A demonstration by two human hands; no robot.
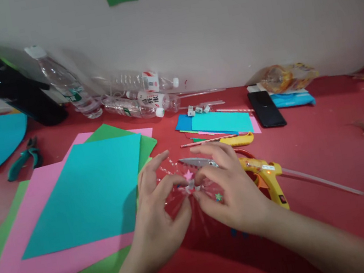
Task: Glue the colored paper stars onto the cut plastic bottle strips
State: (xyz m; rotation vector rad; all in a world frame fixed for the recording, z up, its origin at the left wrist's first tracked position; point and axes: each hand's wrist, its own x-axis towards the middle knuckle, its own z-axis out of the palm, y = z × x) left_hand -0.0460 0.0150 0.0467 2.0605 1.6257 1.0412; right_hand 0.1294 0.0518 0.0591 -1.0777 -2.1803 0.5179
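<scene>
Between my two hands is a clear plastic piece (192,186) with thin see-through strips fanning out from its middle. The thumb and forefinger of my left hand (159,208) pinch it from one side, and those of my right hand (234,188) pinch it from the other. A small pink star (189,175) shows at the centre, a green star (218,197) by my right thumb. Just beyond my fingers lie scissors (195,161), partly hidden by my right hand. A yellow glue gun (272,177) with a long glue stick (322,181) rests to the right.
Stacked coloured sheets (90,194) cover the left side, with pliers (25,160) beyond them. Plastic bottles (135,105) and a black flask (9,86) line the wall. Further back are a yellow cutter (238,139), small paper strips (221,122) and a phone (267,109).
</scene>
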